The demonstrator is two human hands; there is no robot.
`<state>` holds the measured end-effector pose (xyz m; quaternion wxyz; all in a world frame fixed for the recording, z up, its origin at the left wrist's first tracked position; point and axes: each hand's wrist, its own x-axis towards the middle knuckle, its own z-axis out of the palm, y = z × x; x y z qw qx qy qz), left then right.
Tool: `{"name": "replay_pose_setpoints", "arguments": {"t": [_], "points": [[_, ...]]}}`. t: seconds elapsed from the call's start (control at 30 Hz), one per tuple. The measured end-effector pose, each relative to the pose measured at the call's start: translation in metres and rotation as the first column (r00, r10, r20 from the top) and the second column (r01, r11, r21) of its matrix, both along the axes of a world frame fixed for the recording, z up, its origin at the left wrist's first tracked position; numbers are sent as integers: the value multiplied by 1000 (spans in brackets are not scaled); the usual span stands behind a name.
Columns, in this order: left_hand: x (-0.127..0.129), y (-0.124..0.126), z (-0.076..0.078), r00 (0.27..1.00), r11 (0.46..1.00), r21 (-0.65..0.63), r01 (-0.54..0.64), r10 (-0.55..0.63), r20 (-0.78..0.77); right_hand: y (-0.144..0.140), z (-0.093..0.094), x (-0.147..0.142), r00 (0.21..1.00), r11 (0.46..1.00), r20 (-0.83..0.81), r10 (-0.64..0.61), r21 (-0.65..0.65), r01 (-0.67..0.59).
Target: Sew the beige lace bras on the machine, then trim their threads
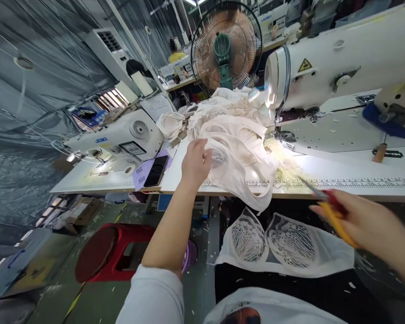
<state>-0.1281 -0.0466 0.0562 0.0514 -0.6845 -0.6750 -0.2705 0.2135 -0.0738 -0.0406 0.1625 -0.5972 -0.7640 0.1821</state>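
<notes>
My left hand [196, 163] is curled at the left edge of a white bra [256, 177], its fingers closed on the fabric. This bra lies at the front of a heap of white garments [229, 105] and hangs over the table edge. My right hand [364, 220], slightly blurred, grips scissors [334, 216] with orange and red handles. Their blades point up and left toward the table edge. Another white bra [292, 245] with lace cups lies across my lap, below and left of the right hand.
A sewing machine [324, 63] stands at the right, with a wooden-handled tool [380, 153] near it. At the left are a second sewing machine [121, 137] and a phone [155, 171]. A large fan [241, 49] stands behind the heap; a red stool [131, 234] is on the floor.
</notes>
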Motion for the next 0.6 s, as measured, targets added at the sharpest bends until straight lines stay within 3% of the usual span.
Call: {"name": "replay_pose_setpoints", "arguments": {"t": [0.03,0.13,0.23,0.33,0.47,0.53,0.6], "points": [[-5,19,5,999,997,-57,-46,48,25,8,7,-25,999,998,17,30,-54,-29],[-15,57,7,987,967,-247,-71,103,121,26,23,-87,999,998,-23,47,-37,-48],[-23,68,-5,980,959,-269,-87,132,152,35,27,-114,994,997,-91,59,-45,-63],[-31,69,-19,965,966,-238,-104,156,210,35,26,-112,978,990,-194,82,-101,-103],[-39,67,-27,924,979,-188,-75,139,355,18,22,-89,918,964,-381,108,-187,-191],[-42,52,-28,889,984,-165,-65,132,439,4,18,-73,816,932,-576,60,-259,-252],[-46,21,-30,822,993,-99,-63,108,559,-11,13,-57,667,882,-743,-48,-345,-322]]}}
